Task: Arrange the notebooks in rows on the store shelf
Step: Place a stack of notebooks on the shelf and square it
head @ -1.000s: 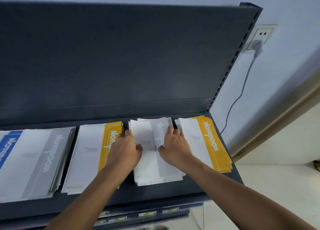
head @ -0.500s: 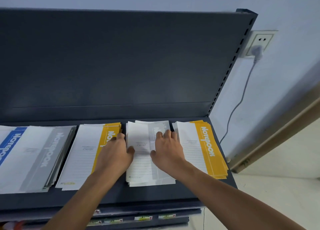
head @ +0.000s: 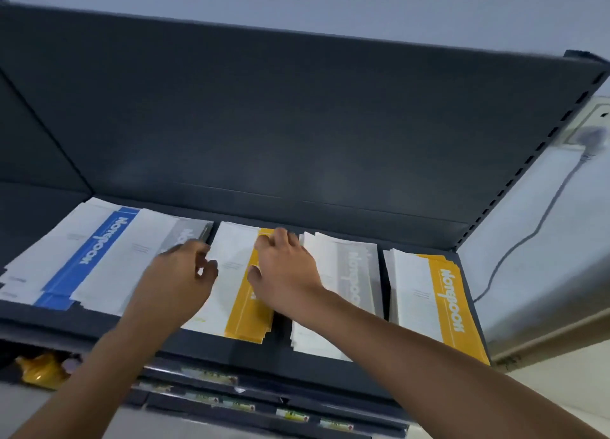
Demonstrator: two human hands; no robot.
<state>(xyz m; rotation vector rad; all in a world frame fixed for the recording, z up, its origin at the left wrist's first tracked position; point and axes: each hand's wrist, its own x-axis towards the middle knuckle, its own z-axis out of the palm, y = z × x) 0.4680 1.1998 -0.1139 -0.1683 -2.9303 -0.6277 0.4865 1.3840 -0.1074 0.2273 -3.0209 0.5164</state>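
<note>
Several stacks of white notebooks lie side by side on the dark shelf (head: 280,351). From left to right they are a blue-striped stack (head: 89,257), a grey-striped stack (head: 145,257), a yellow-striped stack (head: 234,273), a second grey-striped stack (head: 353,273) and a second yellow-striped stack (head: 439,293). My left hand (head: 178,273) sits at the left edge of the middle yellow-striped stack, thumb on its white cover. My right hand (head: 284,270) rests flat on that stack's yellow stripe near its right edge. Neither hand lifts a notebook.
The shelf's dark back panel (head: 297,124) rises behind the stacks, with a perforated upright at the right. A wall socket with a plug and cable (head: 592,138) is on the right wall. Lower shelf edges carry price labels (head: 211,377). A yellow bag (head: 39,369) lies lower left.
Both hands left the grey-striped stack and moved one stack left, onto the yellow-striped one. The camera turned left, bringing the blue-striped stack fully into view.
</note>
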